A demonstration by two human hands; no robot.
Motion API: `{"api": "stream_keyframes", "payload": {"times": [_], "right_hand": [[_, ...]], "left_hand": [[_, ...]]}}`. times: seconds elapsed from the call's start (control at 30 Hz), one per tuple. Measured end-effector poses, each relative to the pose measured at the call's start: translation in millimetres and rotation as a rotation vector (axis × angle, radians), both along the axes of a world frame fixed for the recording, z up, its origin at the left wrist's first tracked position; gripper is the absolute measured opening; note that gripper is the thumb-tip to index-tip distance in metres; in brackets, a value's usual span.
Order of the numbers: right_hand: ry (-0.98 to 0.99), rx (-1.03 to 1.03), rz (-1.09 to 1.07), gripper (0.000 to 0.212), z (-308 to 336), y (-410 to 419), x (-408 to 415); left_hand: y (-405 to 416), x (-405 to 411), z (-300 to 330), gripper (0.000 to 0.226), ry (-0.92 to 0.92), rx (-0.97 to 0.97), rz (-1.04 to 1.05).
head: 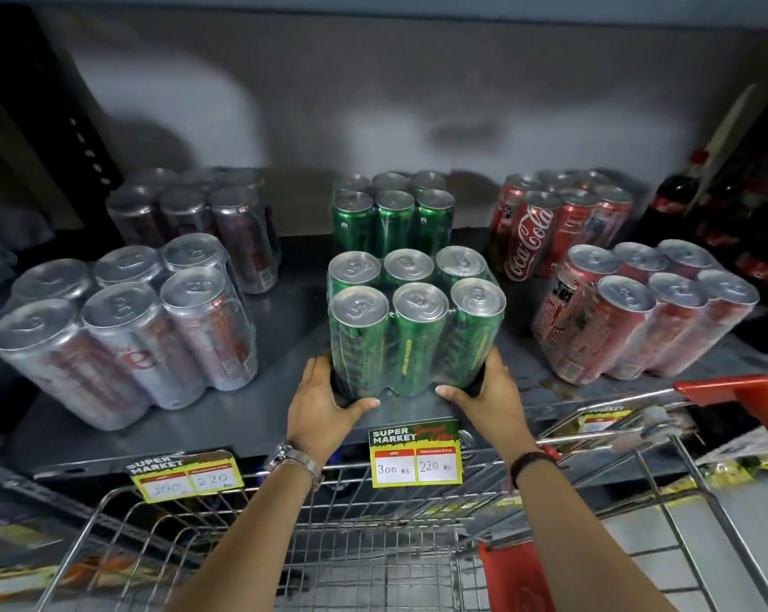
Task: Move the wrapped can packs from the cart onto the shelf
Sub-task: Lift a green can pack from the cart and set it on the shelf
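A person holds a wrapped pack of six green cans [410, 322] at the front of a grey shop shelf [258, 417]

The left hand [322, 401] and right hand [488, 399] are clamped on the bottom corners of the pack, one at each side, thumbs across its front lower edge; the pack's base sits on the shelf near the front lip. Behind it stands a second green pack [393, 214]. To the left are two silver packs [121, 329], to the right two red cola packs [638, 307], with dark bottles [682, 205] at the far right. Yellow price tags [415, 457] hang from the shelf edge. A wire cart [373, 545] with a red handle stands below the arms, and no packs can be seen inside it
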State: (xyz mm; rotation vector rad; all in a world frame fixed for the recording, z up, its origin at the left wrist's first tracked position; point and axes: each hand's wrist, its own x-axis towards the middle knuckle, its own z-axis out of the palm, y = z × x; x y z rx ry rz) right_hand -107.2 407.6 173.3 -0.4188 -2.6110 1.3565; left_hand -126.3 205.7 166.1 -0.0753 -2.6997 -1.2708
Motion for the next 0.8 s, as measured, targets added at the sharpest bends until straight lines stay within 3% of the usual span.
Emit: {"api": "stream_keyframes", "payload": {"times": [0.8], "right_hand": [[0.024, -0.058, 0.041, 0.060, 1, 8, 11]], "left_hand": [[-4, 5, -3, 0.057, 0.031, 0.029, -0.012]]}}
